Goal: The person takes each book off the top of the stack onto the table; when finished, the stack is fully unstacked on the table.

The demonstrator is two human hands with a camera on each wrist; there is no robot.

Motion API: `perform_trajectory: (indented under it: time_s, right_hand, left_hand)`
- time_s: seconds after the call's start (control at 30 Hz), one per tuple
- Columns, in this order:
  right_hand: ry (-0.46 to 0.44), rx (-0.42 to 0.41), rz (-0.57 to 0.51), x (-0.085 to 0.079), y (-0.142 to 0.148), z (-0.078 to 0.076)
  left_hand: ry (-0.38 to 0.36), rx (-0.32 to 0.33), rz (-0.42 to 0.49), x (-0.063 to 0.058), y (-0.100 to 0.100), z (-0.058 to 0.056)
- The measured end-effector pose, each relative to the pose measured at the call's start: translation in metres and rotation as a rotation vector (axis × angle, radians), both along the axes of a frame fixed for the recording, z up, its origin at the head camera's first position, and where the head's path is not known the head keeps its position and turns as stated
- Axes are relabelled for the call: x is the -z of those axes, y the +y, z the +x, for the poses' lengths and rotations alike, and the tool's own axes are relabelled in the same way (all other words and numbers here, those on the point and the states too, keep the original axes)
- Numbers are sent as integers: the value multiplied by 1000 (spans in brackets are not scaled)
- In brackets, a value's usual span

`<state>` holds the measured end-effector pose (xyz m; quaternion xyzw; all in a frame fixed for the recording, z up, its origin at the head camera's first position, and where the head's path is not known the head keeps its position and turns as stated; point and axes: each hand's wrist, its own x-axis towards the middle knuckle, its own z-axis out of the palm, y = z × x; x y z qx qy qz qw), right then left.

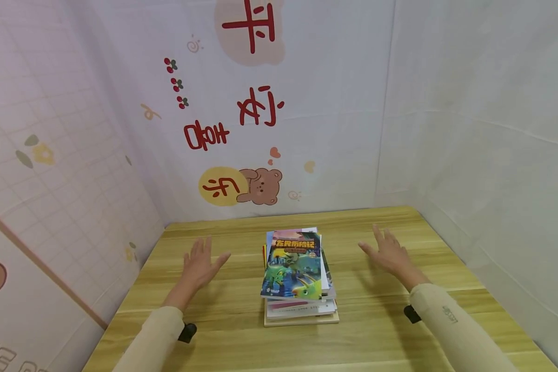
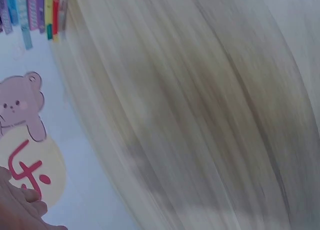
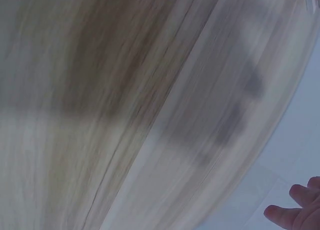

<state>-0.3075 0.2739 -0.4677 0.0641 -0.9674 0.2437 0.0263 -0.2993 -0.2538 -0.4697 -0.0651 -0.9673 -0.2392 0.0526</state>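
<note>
A stack of books (image 1: pixel 294 274) lies on the wooden table, slightly uneven at its edges. The top book's colourful cover shows green and yellow dinosaurs. To the left of the stack, my left hand (image 1: pixel 199 264) hovers over the table with fingers spread and nothing in them. On the other side my right hand (image 1: pixel 390 254) is held likewise, fingers apart, touching nothing. In the left wrist view the fingers of the left hand (image 2: pixel 22 205) show at the lower left, and the edges of several books (image 2: pixel 35 12) at the top left. Right fingertips (image 3: pixel 282 216) appear at the right wrist view's lower right.
The wooden table (image 1: pixel 214 336) meets a white cloth backdrop (image 1: pixel 335 129) at its far edge. Printed on that cloth are red characters and a brown bear (image 1: pixel 262 187). More cloth hangs along the left and right sides. A dark wrist device (image 1: pixel 187 332) sits under the left sleeve.
</note>
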Motion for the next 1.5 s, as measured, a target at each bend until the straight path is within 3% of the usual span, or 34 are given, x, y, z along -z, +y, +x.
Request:
perform_trajectory:
  time_s: [0.2,0.43,0.53,0.9,1.13,1.5]
  right_hand:
    - [-6,-60,-143,1,-14,3]
    - [-52,-80,-279,9,-31,6]
    - [-79,-88,-329,8,-37,10]
    - [-124,-133,-443,16,-57,24]
    - [-167,-122,-535,16,-67,34]
    - [-182,-111,-574,19,-76,46]
  left_hand:
    - [-58,22,149,-9,17,7]
    - [-145,46,429,-17,38,14]
    - [-173,55,503,-20,48,17]
    - [-196,46,609,-19,76,29]
    - [-214,54,711,-16,84,41]
    - [-253,38,782,-15,94,53]
